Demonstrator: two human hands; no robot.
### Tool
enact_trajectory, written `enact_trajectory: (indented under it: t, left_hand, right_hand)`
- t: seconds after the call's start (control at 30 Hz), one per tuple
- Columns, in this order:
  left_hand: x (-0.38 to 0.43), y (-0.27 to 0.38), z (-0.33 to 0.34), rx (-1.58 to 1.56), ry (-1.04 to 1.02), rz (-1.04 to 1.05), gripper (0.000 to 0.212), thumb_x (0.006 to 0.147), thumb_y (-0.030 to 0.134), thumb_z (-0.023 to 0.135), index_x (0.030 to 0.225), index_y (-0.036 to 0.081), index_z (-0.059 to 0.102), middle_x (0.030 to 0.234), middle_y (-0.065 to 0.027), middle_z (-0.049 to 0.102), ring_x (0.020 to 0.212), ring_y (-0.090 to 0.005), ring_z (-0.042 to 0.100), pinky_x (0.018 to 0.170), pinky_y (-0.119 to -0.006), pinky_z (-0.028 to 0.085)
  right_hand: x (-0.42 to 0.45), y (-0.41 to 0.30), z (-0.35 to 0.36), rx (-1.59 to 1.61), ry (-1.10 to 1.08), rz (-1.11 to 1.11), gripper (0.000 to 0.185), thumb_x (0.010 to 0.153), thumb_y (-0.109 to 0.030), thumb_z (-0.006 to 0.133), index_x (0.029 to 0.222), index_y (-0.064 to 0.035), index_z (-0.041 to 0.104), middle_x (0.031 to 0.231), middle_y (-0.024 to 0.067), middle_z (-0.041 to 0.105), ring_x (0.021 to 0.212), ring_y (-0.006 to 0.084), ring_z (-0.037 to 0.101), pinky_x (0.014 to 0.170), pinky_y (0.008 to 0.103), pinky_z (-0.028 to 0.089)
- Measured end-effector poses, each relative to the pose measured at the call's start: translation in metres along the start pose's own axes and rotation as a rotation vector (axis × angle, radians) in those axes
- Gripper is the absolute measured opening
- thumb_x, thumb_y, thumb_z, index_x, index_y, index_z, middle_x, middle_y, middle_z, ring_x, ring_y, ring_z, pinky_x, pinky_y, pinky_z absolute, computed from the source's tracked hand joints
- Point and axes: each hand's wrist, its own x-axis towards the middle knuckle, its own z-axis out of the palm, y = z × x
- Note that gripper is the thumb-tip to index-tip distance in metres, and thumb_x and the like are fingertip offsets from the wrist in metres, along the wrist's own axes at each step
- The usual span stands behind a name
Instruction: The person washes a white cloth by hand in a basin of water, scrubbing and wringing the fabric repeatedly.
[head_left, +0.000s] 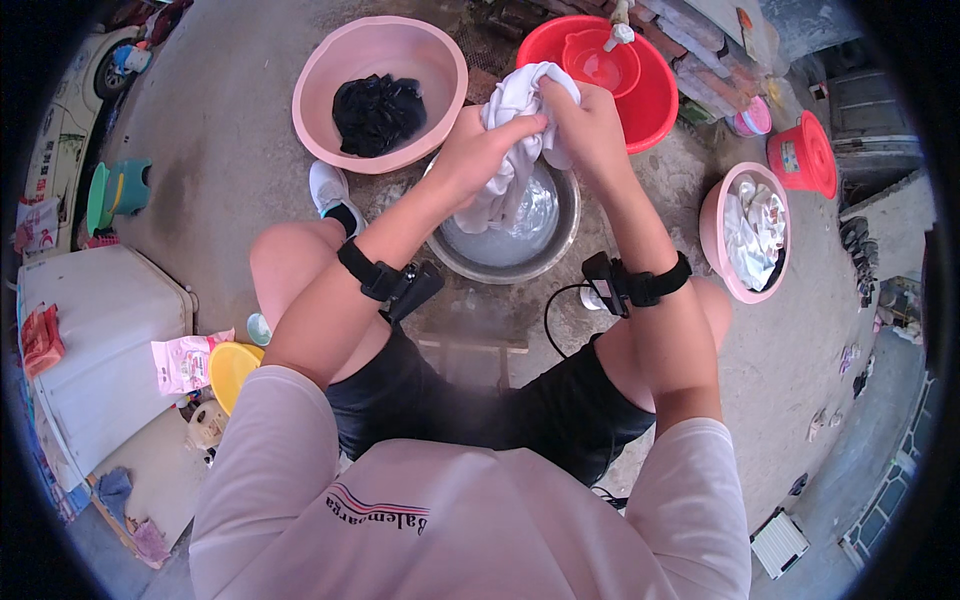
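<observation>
Both of my hands grip a bunched white cloth (517, 101), seemingly a garment, held up over a round metal basin (501, 274). My left hand (484, 150) clasps it on the near left, thumb across the folds. Higher up, my right hand (583, 120) pinches the top of the bundle. The cloth's lower part hangs down towards cloudy water (487, 246) in the basin; whether its end touches the water I cannot tell. Just beyond, to the left, dark wet fabric (379, 112) lies in water inside a pink basin (307, 97).
A red basin (660, 124) holding a smaller red dipper (600, 67) stands under a tap (621, 34). To the right are a pink tub (712, 251) of white clothes (754, 225) and a lidded red bucket (795, 154). A white chest (112, 322) and detergent bag (184, 364) stand left.
</observation>
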Motion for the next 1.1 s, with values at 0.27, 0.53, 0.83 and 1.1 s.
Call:
enact_trajectory:
  t: [0.27,0.53,0.83,1.1]
  left_hand:
    - [0.000,0.013,-0.012,0.099,0.039,0.014,0.030,0.079,0.009,0.073,0.107,-0.001,0.065,0.100,-0.0059,0.068,0.090,-0.0118,0.063,0.081,-0.028,0.049]
    - [0.002,0.017,-0.019,0.037,-0.039,0.045,0.031,0.079,0.006,0.072,0.108,-0.001,0.065,0.102,-0.0062,0.068,0.092,-0.0126,0.063,0.082,-0.028,0.050]
    - [0.007,-0.003,-0.019,0.252,0.102,0.088,0.030,0.080,0.007,0.069,0.108,-0.002,0.064,0.099,-0.0048,0.068,0.087,-0.0124,0.063,0.078,-0.028,0.050]
    - [0.014,-0.012,0.014,-0.323,0.227,0.015,0.031,0.097,0.026,0.054,0.116,0.003,0.060,0.106,-0.0038,0.065,0.094,-0.0136,0.063,0.079,-0.029,0.050]
  right_hand:
    - [-0.001,-0.034,-0.029,-0.009,-0.362,0.167,0.031,0.082,-0.025,0.072,0.100,0.0003,0.070,0.084,0.0037,0.069,0.069,0.0075,0.061,0.062,0.0254,0.049]
    - [0.004,-0.018,-0.035,-0.102,-0.336,0.093,0.025,0.077,-0.014,0.074,0.096,0.0023,0.070,0.081,0.0057,0.069,0.069,0.0101,0.063,0.064,0.0271,0.051]
    - [0.001,0.001,-0.008,-0.322,-0.132,-0.222,0.025,0.073,-0.013,0.066,0.092,0.0026,0.068,0.071,0.0187,0.066,0.065,0.0229,0.067,0.065,0.0355,0.052]
    - [-0.007,0.021,0.028,-0.145,0.095,-0.075,0.060,0.095,-0.045,0.050,0.070,0.0080,0.064,0.056,0.0275,0.055,0.057,0.0364,0.064,0.055,0.0461,0.046]
